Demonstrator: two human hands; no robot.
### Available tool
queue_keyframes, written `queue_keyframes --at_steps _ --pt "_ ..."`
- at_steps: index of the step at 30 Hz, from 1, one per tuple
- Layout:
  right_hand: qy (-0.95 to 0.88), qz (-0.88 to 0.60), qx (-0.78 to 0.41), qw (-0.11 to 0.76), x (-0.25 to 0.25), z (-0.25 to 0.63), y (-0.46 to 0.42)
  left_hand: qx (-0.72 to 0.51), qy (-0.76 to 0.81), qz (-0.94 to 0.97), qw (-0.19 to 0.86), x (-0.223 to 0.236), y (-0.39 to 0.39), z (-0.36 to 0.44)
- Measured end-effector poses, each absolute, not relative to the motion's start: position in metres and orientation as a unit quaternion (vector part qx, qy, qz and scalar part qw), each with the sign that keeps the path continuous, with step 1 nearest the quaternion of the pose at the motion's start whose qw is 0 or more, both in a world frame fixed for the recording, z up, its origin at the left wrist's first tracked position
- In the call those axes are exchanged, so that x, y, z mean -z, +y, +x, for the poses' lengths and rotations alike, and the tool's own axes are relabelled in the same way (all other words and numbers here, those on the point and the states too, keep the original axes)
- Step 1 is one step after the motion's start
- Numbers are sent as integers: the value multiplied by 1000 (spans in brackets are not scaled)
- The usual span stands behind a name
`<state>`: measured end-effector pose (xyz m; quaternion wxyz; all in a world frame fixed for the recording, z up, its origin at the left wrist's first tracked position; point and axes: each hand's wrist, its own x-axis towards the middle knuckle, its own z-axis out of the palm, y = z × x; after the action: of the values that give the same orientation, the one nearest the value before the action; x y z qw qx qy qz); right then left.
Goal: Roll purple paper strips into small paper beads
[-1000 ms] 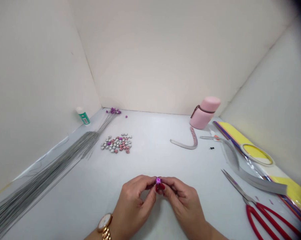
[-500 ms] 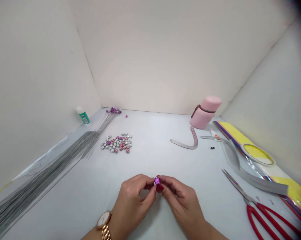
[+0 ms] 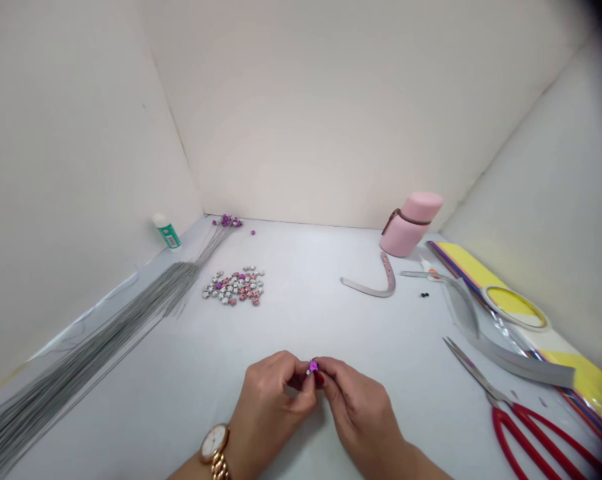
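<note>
Pinching purple piece (image 3: 313, 367): hands (image 3: 275, 403) over pale tabletop (image 3: 305, 307), 3 off-white walls (image 3: 301, 120).

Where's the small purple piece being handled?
In the head view, the purple piece is below centre, held between the left hand and right hand.

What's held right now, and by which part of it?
A small purple piece, pinched at its edges between left hand and right hand; fingers hide the exact contact.
</note>
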<state>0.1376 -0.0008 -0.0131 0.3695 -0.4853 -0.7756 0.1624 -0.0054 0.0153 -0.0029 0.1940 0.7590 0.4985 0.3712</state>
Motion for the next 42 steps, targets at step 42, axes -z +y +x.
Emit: queue_keyframes --at_steps 42 --pt "-712 -488 -290 413 8 144 5 -384 461 729 329 0 18 -14"
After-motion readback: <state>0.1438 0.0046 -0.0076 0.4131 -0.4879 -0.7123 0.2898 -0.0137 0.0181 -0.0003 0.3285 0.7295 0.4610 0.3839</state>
